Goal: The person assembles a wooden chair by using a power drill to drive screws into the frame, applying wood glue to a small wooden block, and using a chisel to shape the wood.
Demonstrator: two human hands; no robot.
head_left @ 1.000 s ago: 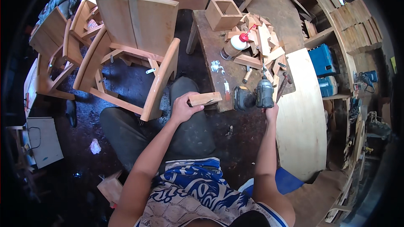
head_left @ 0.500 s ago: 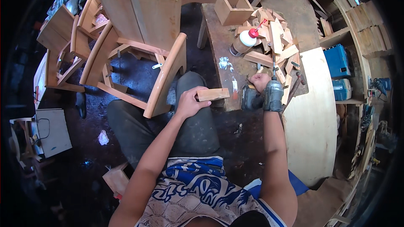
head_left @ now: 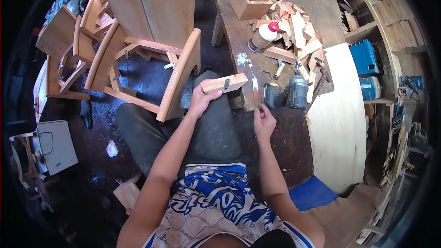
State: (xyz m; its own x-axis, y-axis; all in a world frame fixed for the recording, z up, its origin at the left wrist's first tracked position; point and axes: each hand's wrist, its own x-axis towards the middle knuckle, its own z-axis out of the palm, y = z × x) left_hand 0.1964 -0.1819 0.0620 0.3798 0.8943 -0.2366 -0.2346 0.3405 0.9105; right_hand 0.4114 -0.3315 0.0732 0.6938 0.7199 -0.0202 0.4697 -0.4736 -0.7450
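Observation:
My left hand point(head_left: 200, 103) grips a short wooden block point(head_left: 239, 82) above my knee, thumb along its near edge. A small dark metal plate point(head_left: 226, 84) sits on the block's upper face. Right of the block, by the worktable's near edge, my right hand point(head_left: 265, 123) has its thumb and fingertips pinched together; anything between them is too small to make out. Just beyond that hand a cordless drill point(head_left: 297, 93) lies on the worktable point(head_left: 250, 103), its dark battery point(head_left: 273, 95) toward the left. Neither hand touches the drill.
A glue bottle point(head_left: 263, 37) with a red cap stands before a heap of wood offcuts point(head_left: 297, 27) and an open wooden box point(head_left: 251, 4). A hammer point(head_left: 322, 82) lies right of the drill. An unfinished chair frame point(head_left: 183, 73) stands at my left knee.
My right hand has come back from beyond the drill toward me and to the left. My left hand has raised and turned the block, so the metal plate now shows.

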